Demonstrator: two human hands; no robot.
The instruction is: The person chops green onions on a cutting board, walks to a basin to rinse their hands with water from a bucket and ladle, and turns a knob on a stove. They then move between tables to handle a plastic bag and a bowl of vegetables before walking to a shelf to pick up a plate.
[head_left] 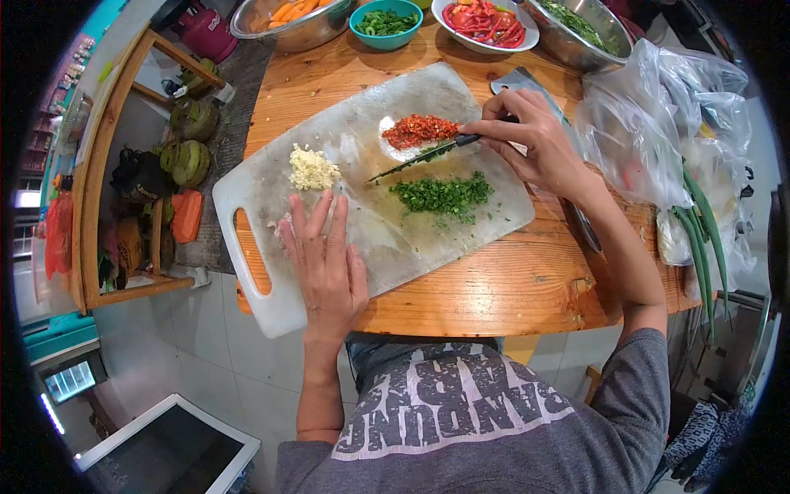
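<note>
In the head view, the right hand [531, 144] has its fingers closed on the black handle of a knife [424, 158], whose blade slants down to the left over the cutting board [424, 255], between the chopped red chilli [420, 130] and the chopped greens [444, 198]. The left hand [322, 267] is open and empty, its fingers spread over the board, the tips just beside a pile of pale mince [313, 168]. The board lies askew on the wooden counter [510, 290], its handle slot toward the left. Along the far edge stand a steel bowl [288, 39] of carrots, a teal bowl [385, 41] of sliced greens, a white bowl [531, 37] of red chillies and a second steel bowl [576, 53]. Plastic bags [629, 115] rest at the right, with long green stalks [696, 239] hanging below.
</note>
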